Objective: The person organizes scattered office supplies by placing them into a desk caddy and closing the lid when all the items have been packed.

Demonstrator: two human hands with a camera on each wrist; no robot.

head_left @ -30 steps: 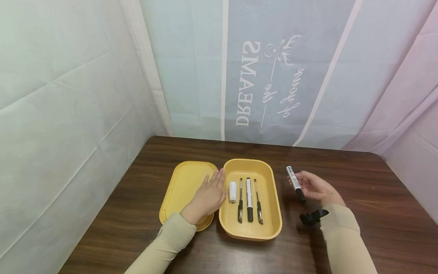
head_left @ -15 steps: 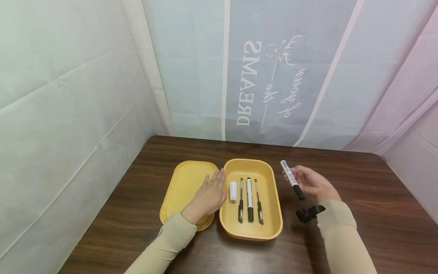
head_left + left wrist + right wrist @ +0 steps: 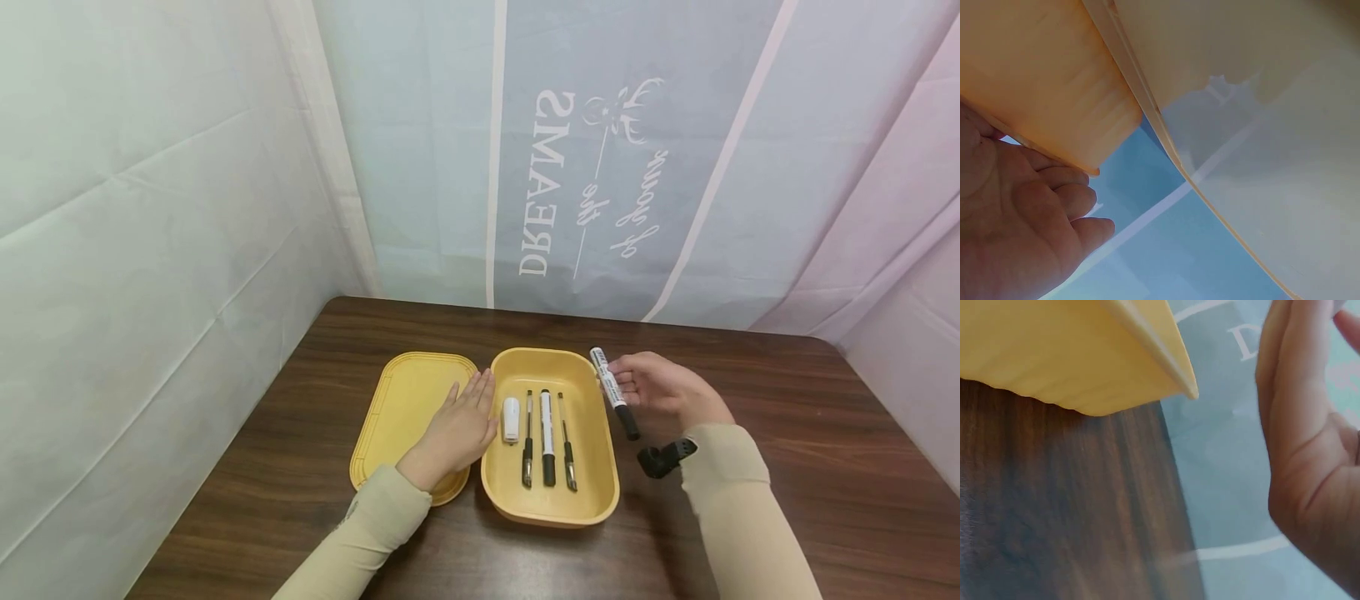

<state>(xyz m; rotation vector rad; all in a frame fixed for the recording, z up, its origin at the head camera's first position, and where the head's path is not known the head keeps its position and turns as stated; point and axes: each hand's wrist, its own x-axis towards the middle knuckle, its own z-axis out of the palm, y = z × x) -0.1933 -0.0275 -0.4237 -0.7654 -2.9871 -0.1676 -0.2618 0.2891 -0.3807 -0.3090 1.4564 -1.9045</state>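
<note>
My right hand [image 3: 663,387] pinches a white marker with a black cap [image 3: 613,393] just above the right rim of a yellow box [image 3: 547,520]. The marker slants, its cap toward me. With straight fingers, my left hand [image 3: 456,431] touches the box's left side, over part of a yellow lid [image 3: 397,408]. Inside the box lie a small white object [image 3: 511,419], a black-gripped pen [image 3: 527,458], a second white marker [image 3: 547,425] and another pen [image 3: 568,458], side by side. The right wrist view shows the right hand [image 3: 1310,444] beside the box's wall, the held marker mostly out of sight.
A dark wood-grain table [image 3: 810,467] carries the box and the lid. Behind it hangs a blue-grey cloth with lettering [image 3: 543,183], and a white cloth [image 3: 150,208] hangs at the left. A black wrist camera [image 3: 666,457] sticks out from the right wrist.
My right hand has moved left with the marker, from beyond the box to its right rim. The left hand, the lid and the things in the box have stayed put.
</note>
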